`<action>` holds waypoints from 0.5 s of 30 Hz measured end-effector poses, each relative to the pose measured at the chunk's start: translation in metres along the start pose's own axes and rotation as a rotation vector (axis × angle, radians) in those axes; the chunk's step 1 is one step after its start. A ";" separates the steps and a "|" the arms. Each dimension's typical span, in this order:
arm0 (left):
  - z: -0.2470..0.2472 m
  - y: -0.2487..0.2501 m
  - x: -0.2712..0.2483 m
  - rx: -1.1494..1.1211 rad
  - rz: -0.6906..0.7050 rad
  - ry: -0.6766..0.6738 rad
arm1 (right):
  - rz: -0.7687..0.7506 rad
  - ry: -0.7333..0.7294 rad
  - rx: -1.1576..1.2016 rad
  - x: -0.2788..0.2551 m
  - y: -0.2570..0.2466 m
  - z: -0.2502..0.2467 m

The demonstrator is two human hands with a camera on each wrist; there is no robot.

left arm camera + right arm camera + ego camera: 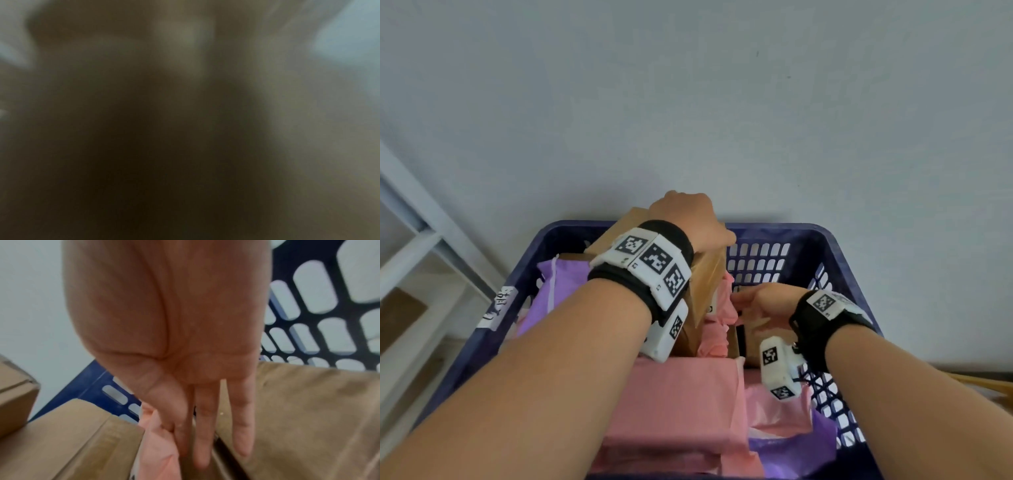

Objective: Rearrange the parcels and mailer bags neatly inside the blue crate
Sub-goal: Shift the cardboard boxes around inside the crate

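The blue crate [774, 228] holds cardboard parcels and pink and purple mailer bags. My left hand [688, 212] grips the top of a brown cardboard box [709, 274], which stands tilted at the crate's far side. The left wrist view is a dark blur. My right hand [756, 305] reaches into the crate's right half. Its fingers [203, 443] are straight and slid down between a crumpled pink mailer bag [158, 447] and a brown parcel [308, 418]. The thumb side touches that pink bag [722, 308].
A big flat pink mailer [681, 394] fills the crate's near middle. Purple mailers lie at the left [558, 287] and near right [791, 452]. Two more brown boxes [61, 443] sit left of the pink bag. A white frame [421, 233] stands outside, left of the crate.
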State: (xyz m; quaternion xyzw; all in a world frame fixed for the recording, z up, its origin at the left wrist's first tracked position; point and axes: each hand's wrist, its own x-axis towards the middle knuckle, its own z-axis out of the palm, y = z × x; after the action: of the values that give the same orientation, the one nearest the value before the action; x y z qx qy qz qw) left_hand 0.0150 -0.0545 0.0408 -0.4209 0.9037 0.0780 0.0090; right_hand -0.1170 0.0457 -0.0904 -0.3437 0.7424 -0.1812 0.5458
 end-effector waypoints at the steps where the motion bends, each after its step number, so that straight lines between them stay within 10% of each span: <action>1: 0.003 -0.001 0.000 -0.038 -0.018 0.005 | 0.017 0.002 -0.016 -0.001 0.004 0.000; 7: 0.012 -0.009 0.001 -0.206 -0.083 0.027 | 0.195 0.507 -0.462 0.023 0.026 0.003; 15: 0.015 -0.014 0.001 -0.231 -0.089 0.046 | 0.310 0.253 -0.786 0.050 0.015 0.008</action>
State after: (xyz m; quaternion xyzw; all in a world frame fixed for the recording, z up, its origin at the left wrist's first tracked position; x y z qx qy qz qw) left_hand 0.0248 -0.0619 0.0242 -0.4607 0.8690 0.1712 -0.0568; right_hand -0.1227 0.0211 -0.1371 -0.3847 0.8588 0.1582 0.2991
